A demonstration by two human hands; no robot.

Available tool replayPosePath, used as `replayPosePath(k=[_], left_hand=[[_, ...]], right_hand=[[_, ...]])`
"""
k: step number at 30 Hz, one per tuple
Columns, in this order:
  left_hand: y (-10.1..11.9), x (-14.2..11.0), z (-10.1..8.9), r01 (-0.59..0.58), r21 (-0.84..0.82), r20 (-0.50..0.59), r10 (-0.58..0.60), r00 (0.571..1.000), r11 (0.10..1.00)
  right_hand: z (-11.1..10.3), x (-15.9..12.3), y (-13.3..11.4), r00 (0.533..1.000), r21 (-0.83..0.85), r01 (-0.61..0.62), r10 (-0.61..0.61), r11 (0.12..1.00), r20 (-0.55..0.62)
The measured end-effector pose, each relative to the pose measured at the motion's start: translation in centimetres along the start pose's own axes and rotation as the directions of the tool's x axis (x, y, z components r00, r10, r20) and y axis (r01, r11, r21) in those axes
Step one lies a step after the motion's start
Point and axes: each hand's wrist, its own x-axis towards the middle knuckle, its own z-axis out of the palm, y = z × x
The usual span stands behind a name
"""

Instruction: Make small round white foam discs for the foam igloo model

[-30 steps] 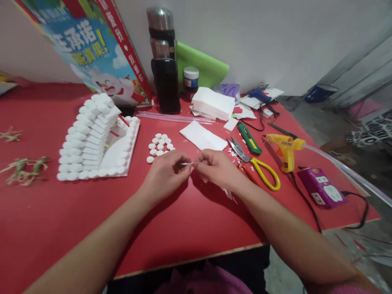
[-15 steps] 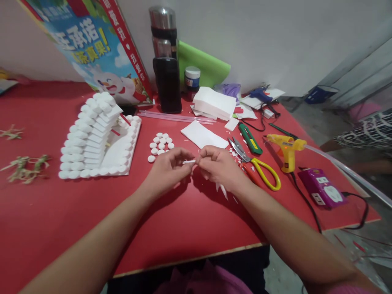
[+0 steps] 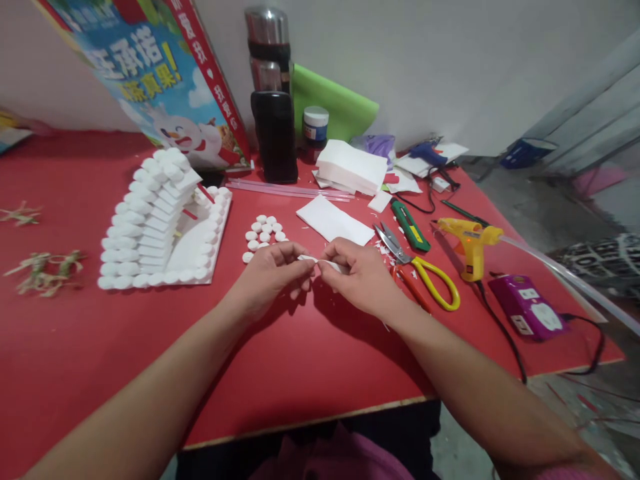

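Between my two hands is a thin strip of white paper [image 3: 308, 258]. My left hand [image 3: 273, 273] pinches its left end between thumb and fingers. Thumb and forefinger of my right hand [image 3: 356, 272] are closed on the other part, which runs under the thumb. Several round white pellets [image 3: 264, 228] lie just beyond my left hand. A flat white sheet [image 3: 335, 220] rests on the table beyond the right hand. Scissors [image 3: 423, 270] with yellow and red handles lie beside my right hand, partly hidden, with white scraps near their blades.
A white stepped model [image 3: 165, 230] stands on the red table [image 3: 280, 373] at left, near dried-grass bundles [image 3: 47, 272]. At right are a green cutter [image 3: 410, 225], a yellow glue gun [image 3: 469, 243] and a purple power socket [image 3: 527, 307]. A black phone [image 3: 274, 137] stands at the back.
The fingers of both hands have shifted around the white strip, and more of it shows at the right thumb. A white piece hanging below my right hand no longer shows there.
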Motion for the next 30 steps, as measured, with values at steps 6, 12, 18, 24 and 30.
replayPosePath(k=[6,12,18,24,30], left_hand=[[-0.1,0.0,-0.2,-0.016,0.064,-0.008,0.016,1.000,0.998],[0.2,-0.1,-0.1,-0.163,0.372,-0.059,0.199,0.978,0.914],[-0.4,-0.3,0.2,-0.521,0.734,0.151,0.643,0.751,0.437],[-0.1,-0.4,0.3,-0.380,0.648,-0.065,0.545,0.836,0.660],[0.0,-0.6,0.9,-0.219,0.453,-0.229,0.351,0.908,0.864]], right_hand=[[0.0,-0.1,-0.1,1.000,-0.060,0.025,-0.025,0.998,0.002],[-0.1,0.1,-0.5,0.990,0.101,-0.131,0.124,0.986,0.071],[0.1,0.4,-0.6,0.944,0.493,-0.329,0.261,0.805,0.203],[-0.1,0.6,-0.4,0.932,0.575,-0.361,0.257,0.735,0.257],[0.8,-0.1,-0.8,0.972,0.448,-0.235,0.213,0.862,0.101]])
